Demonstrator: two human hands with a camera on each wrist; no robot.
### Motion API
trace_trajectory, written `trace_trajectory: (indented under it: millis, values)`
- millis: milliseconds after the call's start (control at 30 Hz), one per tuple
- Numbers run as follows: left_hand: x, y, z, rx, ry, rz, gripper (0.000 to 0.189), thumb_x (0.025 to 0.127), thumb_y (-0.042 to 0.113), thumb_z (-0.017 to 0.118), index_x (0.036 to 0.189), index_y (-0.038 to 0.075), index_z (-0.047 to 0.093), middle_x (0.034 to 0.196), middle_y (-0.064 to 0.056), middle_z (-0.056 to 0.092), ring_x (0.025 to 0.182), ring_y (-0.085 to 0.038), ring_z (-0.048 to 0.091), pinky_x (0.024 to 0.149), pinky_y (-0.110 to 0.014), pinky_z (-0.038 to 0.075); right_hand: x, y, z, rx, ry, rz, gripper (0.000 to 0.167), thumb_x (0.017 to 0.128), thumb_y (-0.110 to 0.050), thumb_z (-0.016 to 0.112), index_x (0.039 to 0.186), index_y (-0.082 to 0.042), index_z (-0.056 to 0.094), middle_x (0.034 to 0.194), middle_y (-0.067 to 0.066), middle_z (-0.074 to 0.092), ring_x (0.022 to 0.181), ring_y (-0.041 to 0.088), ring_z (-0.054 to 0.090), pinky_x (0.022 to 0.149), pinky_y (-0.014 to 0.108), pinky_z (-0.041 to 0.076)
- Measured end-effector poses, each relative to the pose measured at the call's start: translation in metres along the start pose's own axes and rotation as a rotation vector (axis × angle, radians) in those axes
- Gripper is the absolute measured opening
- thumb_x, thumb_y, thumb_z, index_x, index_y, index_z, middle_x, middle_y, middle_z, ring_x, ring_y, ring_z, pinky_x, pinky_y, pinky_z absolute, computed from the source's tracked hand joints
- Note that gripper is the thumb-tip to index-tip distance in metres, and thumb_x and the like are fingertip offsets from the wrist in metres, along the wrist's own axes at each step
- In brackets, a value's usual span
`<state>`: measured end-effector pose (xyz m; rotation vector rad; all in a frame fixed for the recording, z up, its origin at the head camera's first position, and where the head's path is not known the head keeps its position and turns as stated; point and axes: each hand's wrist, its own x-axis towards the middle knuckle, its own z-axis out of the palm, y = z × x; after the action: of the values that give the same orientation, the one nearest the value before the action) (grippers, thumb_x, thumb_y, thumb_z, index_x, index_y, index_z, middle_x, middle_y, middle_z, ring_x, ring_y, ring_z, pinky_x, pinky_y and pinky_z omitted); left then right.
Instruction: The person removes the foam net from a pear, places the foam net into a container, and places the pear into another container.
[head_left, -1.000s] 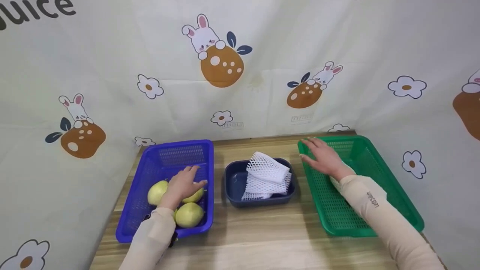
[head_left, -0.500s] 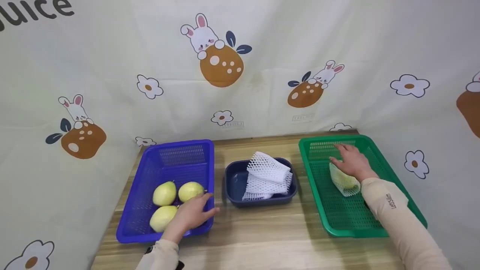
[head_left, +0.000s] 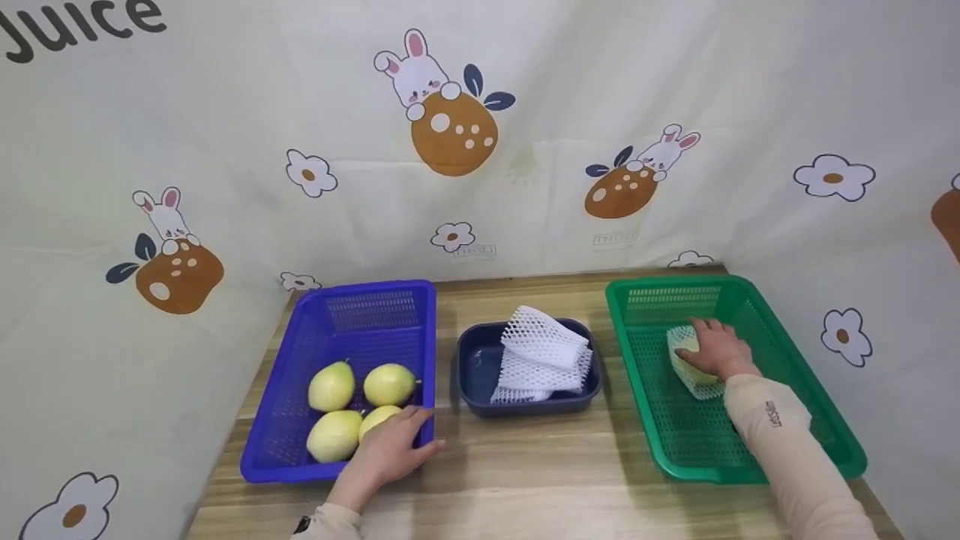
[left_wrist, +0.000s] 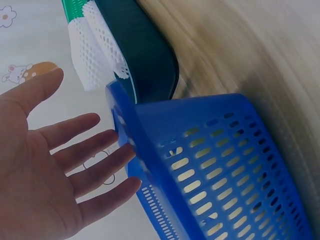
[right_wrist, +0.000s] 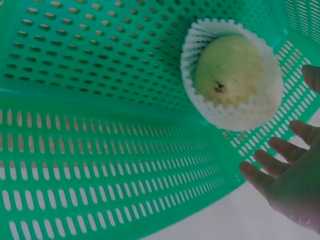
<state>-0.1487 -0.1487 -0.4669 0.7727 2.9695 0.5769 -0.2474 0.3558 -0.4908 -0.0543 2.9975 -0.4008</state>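
Note:
Over the near right rim of the blue basket [head_left: 262, 420] my left hand [head_left: 390, 448] hovers with its fingers spread, palm bare in the left wrist view. Several yellow-green pears [head_left: 331, 387] lie in that basket, one partly covered by the hand. My right hand [head_left: 718, 349] is above the green basket [head_left: 660, 442], beside a pear [right_wrist: 230, 70] wrapped in a white foam net sleeve [right_wrist: 240, 117]. In the right wrist view its fingers are extended and apart from the sleeve. The pear's blossom end shows at the sleeve's mouth.
Between the baskets stands a dark blue bin [head_left: 480, 375] with several white foam net sleeves [head_left: 544, 360] piled in it. All rest on a wooden table [head_left: 510, 472]. A printed cloth [head_left: 525, 150] hangs behind and at both sides.
My left hand has drawn back from over the pears to the basket's near right rim. My right hand has moved from the green basket's left rim to the wrapped pear.

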Motion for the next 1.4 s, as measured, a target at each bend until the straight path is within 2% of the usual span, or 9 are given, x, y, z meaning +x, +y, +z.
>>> trace_trajectory:
  millis: [200, 400, 567, 800, 1067, 1400]
  values:
    - [-0.002, -0.002, 0.001, -0.014, 0.012, -0.01, 0.051, 0.081, 0.041, 0.058, 0.113, 0.002, 0.055, 0.11, -0.017, 0.055, 0.097, -0.033, 0.053, 0.078, -0.045, 0.042, 0.001, 0.003, 0.009, 0.042, -0.085, 0.059, 0.081, 0.082, -0.037, 0.057, 0.133, 0.011, 0.017, 0.128, 0.04, 0.017, 0.111, 0.059, 0.019, 0.08, 0.066, 0.028]
    - [0.0, -0.002, -0.001, -0.013, -0.007, -0.025, 0.053, 0.081, 0.043, 0.057, 0.114, 0.001, 0.055, 0.11, -0.018, 0.055, 0.094, -0.033, 0.054, 0.076, -0.046, 0.043, 0.003, 0.002, 0.018, 0.076, -0.146, 0.093, 0.08, 0.08, -0.031, 0.061, 0.131, 0.013, 0.017, 0.118, 0.041, 0.025, 0.101, 0.058, 0.032, 0.077, 0.063, 0.032]
    - [0.002, 0.0, -0.005, 0.014, -0.007, -0.033, 0.052, 0.08, 0.043, 0.059, 0.113, 0.003, 0.056, 0.107, -0.018, 0.057, 0.091, -0.033, 0.056, 0.073, -0.045, 0.044, 0.005, -0.002, 0.022, 0.075, -0.106, 0.076, 0.077, 0.075, -0.023, 0.067, 0.125, 0.014, 0.023, 0.112, 0.04, 0.029, 0.095, 0.057, 0.035, 0.073, 0.063, 0.035]
    - [0.003, 0.0, -0.005, 0.037, -0.007, -0.026, 0.05, 0.079, 0.04, 0.06, 0.113, 0.004, 0.056, 0.104, -0.017, 0.058, 0.086, -0.032, 0.057, 0.069, -0.045, 0.045, 0.005, -0.003, 0.023, 0.048, -0.069, 0.042, 0.069, 0.073, -0.016, 0.068, 0.125, 0.01, 0.029, 0.11, 0.036, 0.03, 0.095, 0.055, 0.034, 0.069, 0.061, 0.038]
    - [0.003, 0.001, -0.005, 0.033, -0.012, -0.039, 0.05, 0.079, 0.039, 0.061, 0.114, 0.004, 0.055, 0.105, -0.019, 0.057, 0.088, -0.034, 0.056, 0.07, -0.046, 0.044, 0.005, -0.001, 0.017, 0.035, -0.056, 0.009, 0.07, 0.074, -0.018, 0.066, 0.128, 0.009, 0.03, 0.112, 0.035, 0.03, 0.097, 0.055, 0.031, 0.068, 0.062, 0.036]
    - [0.003, 0.002, -0.003, 0.055, 0.011, -0.028, 0.047, 0.079, 0.037, 0.061, 0.112, 0.003, 0.056, 0.1, -0.015, 0.059, 0.084, -0.032, 0.057, 0.066, -0.044, 0.045, 0.0, 0.0, -0.002, 0.062, 0.032, -0.039, 0.073, 0.072, -0.022, 0.068, 0.129, 0.005, 0.031, 0.109, 0.032, 0.032, 0.09, 0.049, 0.036, 0.063, 0.058, 0.038]
